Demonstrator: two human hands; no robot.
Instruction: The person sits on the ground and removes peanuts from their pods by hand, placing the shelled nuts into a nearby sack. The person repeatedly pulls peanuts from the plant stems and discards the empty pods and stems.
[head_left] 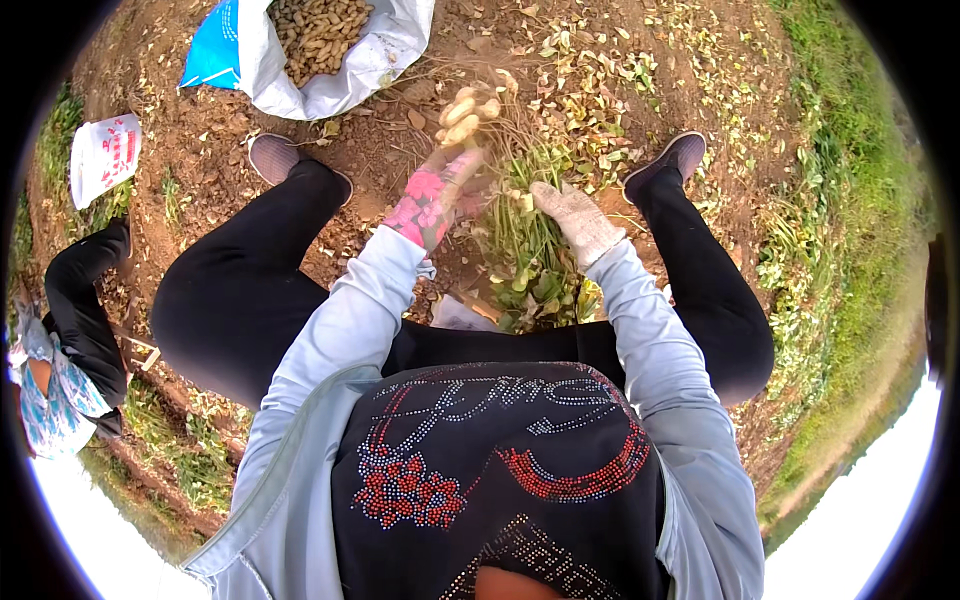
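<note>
Head view: both gloved hands grip the peanut plant (520, 240) — left hand (432, 195) seemingly closed on pods, right hand (575, 215) half buried in leaves.

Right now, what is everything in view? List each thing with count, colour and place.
Peanut plant: one, green leaves, between the knees, held by both hands.
Peanut pods: one cluster, pale tan, at the plant's roots above the left hand.
Sack of peanuts: one, white and blue, open, top left.
Small bag: one, white with red print, far left.
Another person: one, dark sleeve, left edge.
Soil: brown, littered with leaves.
Grass: green, right side.
Shoes: two, grey.
Left hand: pink patterned glove.
Right hand: whitish glove.
</note>
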